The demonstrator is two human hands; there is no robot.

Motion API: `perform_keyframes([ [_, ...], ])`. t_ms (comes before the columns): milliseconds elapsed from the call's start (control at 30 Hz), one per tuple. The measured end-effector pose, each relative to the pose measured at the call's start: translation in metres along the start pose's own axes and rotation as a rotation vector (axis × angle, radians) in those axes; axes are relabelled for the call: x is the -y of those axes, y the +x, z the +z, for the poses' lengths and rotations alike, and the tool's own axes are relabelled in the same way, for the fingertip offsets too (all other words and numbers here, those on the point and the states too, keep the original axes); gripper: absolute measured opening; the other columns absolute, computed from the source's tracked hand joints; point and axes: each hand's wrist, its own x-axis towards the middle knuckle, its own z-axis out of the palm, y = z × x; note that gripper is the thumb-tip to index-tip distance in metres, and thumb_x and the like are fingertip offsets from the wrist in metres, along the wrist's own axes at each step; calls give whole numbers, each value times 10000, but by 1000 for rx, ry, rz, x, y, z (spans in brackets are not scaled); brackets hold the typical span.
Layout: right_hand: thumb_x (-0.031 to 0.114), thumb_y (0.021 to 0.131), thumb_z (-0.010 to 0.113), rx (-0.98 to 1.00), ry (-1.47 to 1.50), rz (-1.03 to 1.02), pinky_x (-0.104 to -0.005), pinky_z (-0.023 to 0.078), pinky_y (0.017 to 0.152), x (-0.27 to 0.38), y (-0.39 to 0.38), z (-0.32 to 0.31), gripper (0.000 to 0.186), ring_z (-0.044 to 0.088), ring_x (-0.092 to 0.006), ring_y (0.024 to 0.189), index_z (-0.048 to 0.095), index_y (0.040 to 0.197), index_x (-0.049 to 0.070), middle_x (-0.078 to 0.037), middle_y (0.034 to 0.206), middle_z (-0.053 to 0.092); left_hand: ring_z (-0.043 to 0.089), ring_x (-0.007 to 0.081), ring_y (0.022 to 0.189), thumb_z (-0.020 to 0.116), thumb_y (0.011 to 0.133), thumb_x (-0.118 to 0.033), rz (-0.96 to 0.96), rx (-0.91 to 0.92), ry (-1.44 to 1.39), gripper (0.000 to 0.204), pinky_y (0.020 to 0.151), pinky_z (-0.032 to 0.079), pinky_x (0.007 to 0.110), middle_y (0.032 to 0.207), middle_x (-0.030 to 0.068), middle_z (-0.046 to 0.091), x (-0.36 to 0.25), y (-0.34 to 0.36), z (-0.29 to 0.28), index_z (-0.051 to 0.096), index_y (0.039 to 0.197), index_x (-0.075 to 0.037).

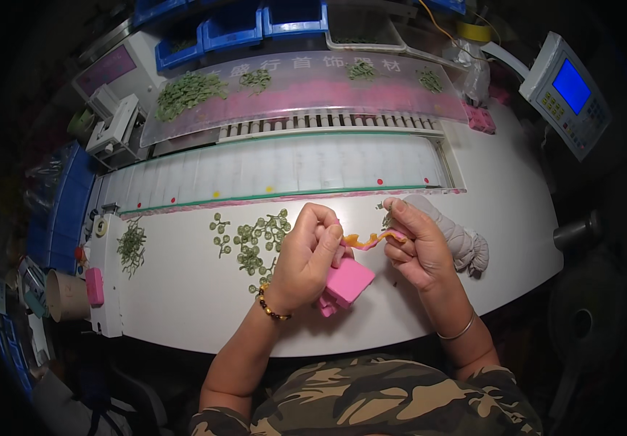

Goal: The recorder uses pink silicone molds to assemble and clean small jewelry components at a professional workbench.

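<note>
A thin wavy pink-and-orange strip [368,241] stretches between my two hands above the white table. The fingers of my left hand [304,254] are closed on its left end. Its other end reaches into the curled fingers of my right hand [422,243], which are closed around it. By the right thumb and fingertip shows a small green bit [384,208]; whether it is held I cannot tell. Pink blocks [351,280] sit just under my left hand, partly covered by it; I cannot tell if they are gripped. Left of that hand lie several green branched pieces with round ends [255,240].
A long glass-edged white panel [277,166] and rollers [328,120] span the back. Beyond, a clear sheet [291,98] carries green piles. Grey gloves or cloth [466,243] lie by my right hand. More green pieces [132,247] lie left; a blue-screen device [571,91] stands right.
</note>
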Motion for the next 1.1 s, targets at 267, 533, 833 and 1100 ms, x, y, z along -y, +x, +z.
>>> perform_keyframes([
  [267, 216, 920, 658, -30, 112, -94, -177, 225, 430, 1, 7, -4, 179, 285, -13, 499, 627, 1034, 80, 83, 668, 420, 438, 37, 643, 439, 1017, -144, -98, 134, -134, 117, 679, 465, 234, 764, -3, 480, -15, 1, -16, 431, 1011, -28],
  [533, 166, 915, 650, 65, -138, -98, -170, 397, 527, -2, 1, 3, 220, 472, -63, 634, 595, 1085, 37, 6, 850, 564, 622, 128, 761, 469, 1009, -154, -134, -79, -409, 126, 703, 523, 262, 918, 79, 605, -25, 3, -22, 459, 1040, -33],
  [833, 1, 835, 698, 60, -581, -427, -181, 469, 592, -12, -3, 15, 293, 603, -63, 773, 585, 1105, -9, -30, 857, 631, 575, 37, 707, 592, 923, -43, -352, 68, -151, 368, 634, 457, 192, 761, 6, 615, -27, 3, -9, 474, 1270, -11],
  [1100, 2, 827, 705, 109, -742, -447, -174, 474, 630, -15, -6, 13, 214, 614, -52, 830, 624, 1025, 14, -30, 910, 656, 548, 15, 679, 604, 919, -48, -334, 166, 42, 215, 619, 434, 168, 757, -12, 617, -13, -1, -1, 552, 1112, 32],
])
